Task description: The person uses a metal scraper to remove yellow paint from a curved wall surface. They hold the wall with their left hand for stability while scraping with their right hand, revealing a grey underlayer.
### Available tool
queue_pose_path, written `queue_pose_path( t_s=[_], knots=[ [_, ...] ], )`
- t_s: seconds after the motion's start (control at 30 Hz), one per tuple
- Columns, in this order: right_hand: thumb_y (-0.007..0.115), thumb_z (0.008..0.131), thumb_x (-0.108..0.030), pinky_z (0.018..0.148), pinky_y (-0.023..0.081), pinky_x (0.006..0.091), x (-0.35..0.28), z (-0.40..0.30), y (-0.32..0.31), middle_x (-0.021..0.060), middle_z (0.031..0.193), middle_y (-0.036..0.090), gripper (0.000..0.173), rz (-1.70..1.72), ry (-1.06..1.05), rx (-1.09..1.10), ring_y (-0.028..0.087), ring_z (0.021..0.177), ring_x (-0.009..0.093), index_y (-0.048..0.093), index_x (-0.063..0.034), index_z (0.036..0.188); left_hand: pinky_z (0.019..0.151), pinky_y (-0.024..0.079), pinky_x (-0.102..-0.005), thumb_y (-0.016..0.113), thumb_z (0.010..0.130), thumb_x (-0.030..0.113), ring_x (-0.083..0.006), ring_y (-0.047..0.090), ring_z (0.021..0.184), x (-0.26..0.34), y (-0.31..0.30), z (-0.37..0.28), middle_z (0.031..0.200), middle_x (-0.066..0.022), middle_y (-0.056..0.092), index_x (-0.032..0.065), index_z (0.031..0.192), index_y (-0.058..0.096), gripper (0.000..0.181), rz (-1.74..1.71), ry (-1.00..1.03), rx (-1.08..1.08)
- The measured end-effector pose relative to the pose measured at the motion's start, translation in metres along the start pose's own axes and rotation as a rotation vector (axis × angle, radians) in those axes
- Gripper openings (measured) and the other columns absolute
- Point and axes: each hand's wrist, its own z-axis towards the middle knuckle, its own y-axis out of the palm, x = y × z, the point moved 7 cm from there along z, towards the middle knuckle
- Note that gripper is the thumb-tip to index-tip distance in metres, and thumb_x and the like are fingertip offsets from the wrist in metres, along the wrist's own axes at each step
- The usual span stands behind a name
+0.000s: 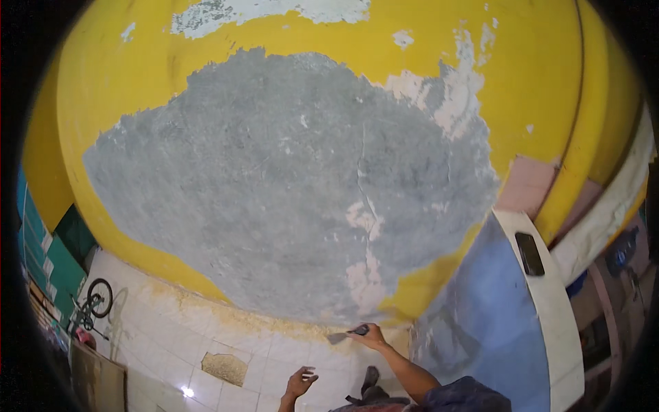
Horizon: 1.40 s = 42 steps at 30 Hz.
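Observation:
My right hand (368,336) grips the dark handle of a scraper or putty knife (338,338); its flat blade points left, close to the foot of the wall. My left hand (301,382) is lower and to the left over the tiled floor, fingers apart and holding nothing. In front of me rises a yellow wall (329,41) with a large bare grey patch (267,170), ragged at its edges. A crack (364,190) runs down the patch between pinkish-white filler spots. Pale yellow debris (257,322) lies along the wall's foot.
A bicycle (95,309) stands at the far left near a brown board (98,378). The tiled floor has a broken, sandy hole (224,368). To the right is a low blue wall (494,309) with a white ledge (561,319), where a dark phone-like object (529,254) lies.

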Motion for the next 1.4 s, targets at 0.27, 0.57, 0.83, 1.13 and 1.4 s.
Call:
queue_pose_path(
  t_s=[0.27,0.57,0.83,1.13,1.4],
  knots=[
    [0.084,0.086,-0.022,0.068,0.060,0.0276,-0.060,-0.144,0.137,0.0067,0.091,0.076,0.028,0.230,-0.043,-0.354,0.072,0.079,0.012,0.074,-0.0040,0.106,0.084,0.059,-0.0447,0.079,0.091,0.028,-0.0287,0.065,0.114,-0.025,-0.040,-0.133,0.132,-0.0191,0.061,0.0046,0.140,0.053,0.061,-0.490,-0.301,0.298],
    [0.081,0.090,-0.027,0.068,0.059,0.0286,-0.078,-0.177,0.150,0.0059,0.092,0.075,0.030,0.199,0.032,-0.481,0.072,0.080,0.013,0.073,-0.0052,0.109,0.082,0.060,-0.0430,0.070,0.097,0.024,-0.0252,0.070,0.097,-0.042,-0.021,-0.154,0.110,-0.0100,0.069,0.0067,0.121,0.061,0.031,-0.845,-0.295,0.170],
    [0.080,0.091,-0.030,0.067,0.057,0.0270,-0.046,-0.184,0.121,0.0035,0.091,0.075,0.032,0.247,0.209,-0.356,0.069,0.078,0.011,0.074,-0.0056,0.111,0.076,0.061,-0.0367,0.080,0.089,0.018,-0.0203,0.071,0.089,-0.011,-0.028,-0.133,0.101,-0.0108,0.073,0.0056,0.127,0.062,0.044,-0.801,-0.285,0.181],
    [0.082,0.090,-0.028,0.068,0.058,0.0299,0.017,-0.166,0.085,0.0086,0.094,0.077,0.030,0.444,0.554,-0.126,0.073,0.079,0.016,0.073,-0.0069,0.109,0.067,0.058,-0.0296,0.089,0.081,0.023,-0.0157,0.071,0.077,0.010,-0.024,-0.073,0.088,-0.0089,0.075,0.0043,0.102,0.072,0.033,-0.585,-0.293,0.032],
    [0.084,0.087,-0.030,0.069,0.058,0.0348,-0.020,-0.051,0.093,0.0087,0.097,0.074,0.034,0.445,0.473,-0.094,0.073,0.083,0.022,0.067,-0.0074,0.106,0.065,0.058,-0.0289,0.089,0.082,0.031,-0.0125,0.069,0.077,0.046,-0.069,-0.002,0.087,-0.0054,0.074,0.0046,0.094,0.070,0.034,-0.443,-0.228,-0.027]
  ],
)
